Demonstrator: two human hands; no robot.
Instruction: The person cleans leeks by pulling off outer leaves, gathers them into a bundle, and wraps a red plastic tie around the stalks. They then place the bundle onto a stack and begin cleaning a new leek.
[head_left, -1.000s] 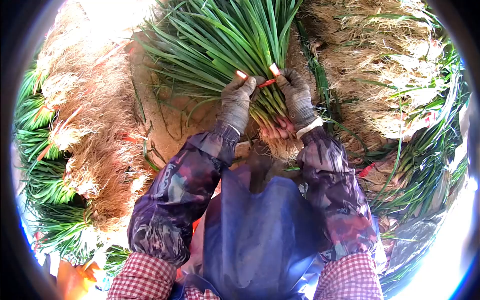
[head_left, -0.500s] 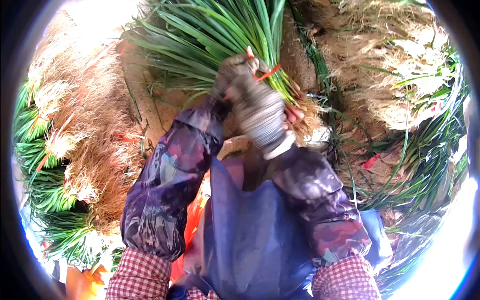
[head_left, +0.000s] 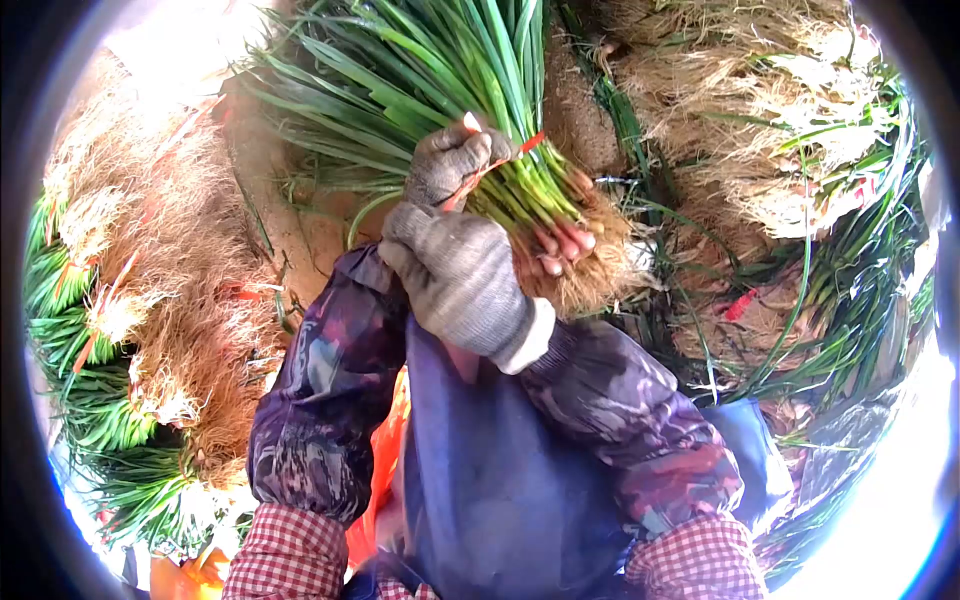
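Red strip (head_left: 532, 143) crosses the bunch of greens (head_left: 510, 95), which lies in front of the person, above the blue apron (head_left: 490, 470), leaves pointing away and pale roots (head_left: 595, 275) towards the lower right. The gloved left hand (head_left: 452, 165) is bent closed beside the stems, its thumb and fingers on the strip just where it leaves the bunch. The gloved right hand (head_left: 455, 275) is folded into a loose fist below it, nearer the apron, and the strip runs down to it; its fingertips are partly hidden. On the left lies a pile of rooted bunches (head_left: 200, 260), and on the right another heap of roots (head_left: 740, 110), both on brown ground (head_left: 325, 230)
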